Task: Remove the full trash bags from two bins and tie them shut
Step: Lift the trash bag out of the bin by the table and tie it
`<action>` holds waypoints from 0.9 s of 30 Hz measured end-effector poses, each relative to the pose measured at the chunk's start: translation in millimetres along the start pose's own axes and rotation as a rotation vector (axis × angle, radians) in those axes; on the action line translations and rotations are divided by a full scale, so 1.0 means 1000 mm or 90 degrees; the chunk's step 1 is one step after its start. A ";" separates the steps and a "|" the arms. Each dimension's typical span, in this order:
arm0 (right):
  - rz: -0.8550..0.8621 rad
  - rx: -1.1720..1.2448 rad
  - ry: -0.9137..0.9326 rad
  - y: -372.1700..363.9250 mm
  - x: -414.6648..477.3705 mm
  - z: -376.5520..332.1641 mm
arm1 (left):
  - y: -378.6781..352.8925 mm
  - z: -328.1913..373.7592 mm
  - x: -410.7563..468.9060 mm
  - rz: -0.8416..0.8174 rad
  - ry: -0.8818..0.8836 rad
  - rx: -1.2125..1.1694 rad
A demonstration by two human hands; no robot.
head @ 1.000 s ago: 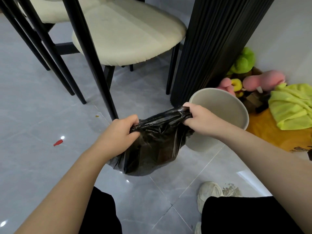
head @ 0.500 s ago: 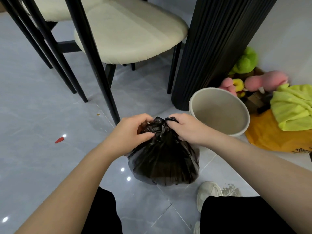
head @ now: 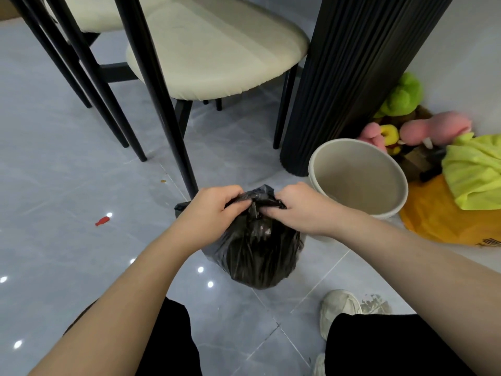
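Head view: bulging black bag (head: 257, 256) beside bin (head: 360, 169)

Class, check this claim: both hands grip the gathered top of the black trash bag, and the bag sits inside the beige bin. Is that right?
Not quite. The left hand and right hand do grip the gathered top of the black trash bag, but the bag is outside the beige bin, beside it; the bin's inside is bare. The head view shows this.

Trash bag (head: 257, 253) neck hidden under fingers (head: 235, 203), chair (head: 217, 50) cut by top edge, shoe (head: 339, 305) partly behind leg (head: 379, 346)
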State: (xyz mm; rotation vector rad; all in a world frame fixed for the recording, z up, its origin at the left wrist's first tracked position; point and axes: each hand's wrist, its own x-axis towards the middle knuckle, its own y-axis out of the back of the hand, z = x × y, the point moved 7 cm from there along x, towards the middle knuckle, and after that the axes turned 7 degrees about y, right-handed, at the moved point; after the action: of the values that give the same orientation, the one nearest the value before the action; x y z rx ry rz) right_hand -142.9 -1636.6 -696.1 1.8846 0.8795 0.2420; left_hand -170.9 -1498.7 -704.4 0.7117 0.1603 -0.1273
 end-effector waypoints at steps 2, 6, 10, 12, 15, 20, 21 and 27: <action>0.025 -0.007 -0.001 0.004 0.002 0.001 | 0.003 0.004 -0.001 0.015 -0.044 0.042; 0.049 0.037 0.047 0.008 0.003 -0.005 | 0.004 0.003 -0.005 -0.054 -0.069 0.214; 0.091 0.114 0.015 0.012 0.003 0.010 | 0.017 -0.006 -0.002 0.033 -0.056 0.402; 0.101 0.159 0.011 0.014 0.003 0.013 | 0.028 -0.009 -0.003 0.075 -0.040 0.359; 0.095 0.217 0.034 0.016 0.002 0.008 | 0.035 -0.007 -0.005 0.116 -0.088 0.257; 0.008 0.348 0.050 -0.001 0.002 -0.007 | 0.031 0.004 -0.006 0.143 -0.097 0.071; -0.013 0.342 0.058 -0.006 0.003 -0.011 | 0.029 0.006 -0.006 0.144 -0.092 0.044; -0.047 0.295 0.012 -0.024 0.008 -0.023 | 0.025 0.005 -0.004 0.141 -0.084 -0.028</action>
State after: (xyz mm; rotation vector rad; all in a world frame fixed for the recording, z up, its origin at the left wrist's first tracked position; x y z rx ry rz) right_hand -160.7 -1609.7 -707.1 2.2700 1.0841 0.0082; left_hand -169.8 -1482.9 -684.3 0.6709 -0.0421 0.0417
